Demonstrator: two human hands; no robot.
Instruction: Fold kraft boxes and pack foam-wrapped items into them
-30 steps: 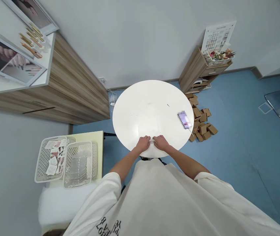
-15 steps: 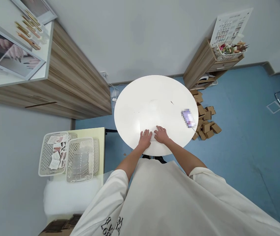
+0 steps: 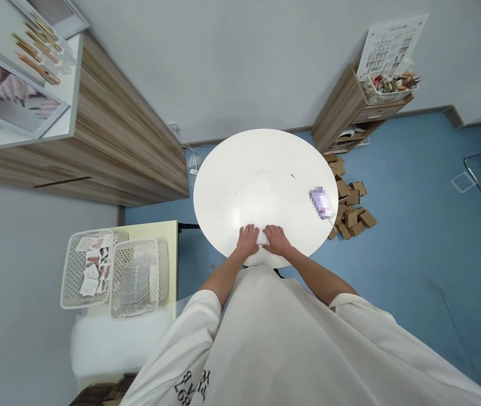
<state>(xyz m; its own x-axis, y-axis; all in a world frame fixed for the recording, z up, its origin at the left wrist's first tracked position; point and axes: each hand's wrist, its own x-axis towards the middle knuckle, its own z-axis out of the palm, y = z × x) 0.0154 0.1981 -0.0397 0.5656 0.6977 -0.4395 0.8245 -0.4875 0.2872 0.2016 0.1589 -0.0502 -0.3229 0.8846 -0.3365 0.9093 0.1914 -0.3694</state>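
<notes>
On the round white table [image 3: 265, 152], a thin white sheet [image 3: 259, 214] lies close to my body, its faint left edge showing against the tabletop. My left hand [image 3: 247, 239] rests palm down on the sheet's near left part, fingers stretched forward and a ring on one. Beside it, my right hand [image 3: 277, 239] lies flat on the near right part, fingers forward and slightly apart. A narrow strip of the sheet shows between the two hands, with a crease or near edge there. What lies beneath the palms is hidden.
A pixelated purple phone-like object [image 3: 321, 203] with a cable lies at the table's right. A small dark thin item [image 3: 293, 176] is farther back. White baskets [image 3: 158, 270] stand on a side table at left. Small brown boxes [image 3: 352, 214] cover the floor at right.
My right hand has drawn back slightly toward my body, now level with the left. The left hand's fingers point straighter forward. The view has shifted a little.
</notes>
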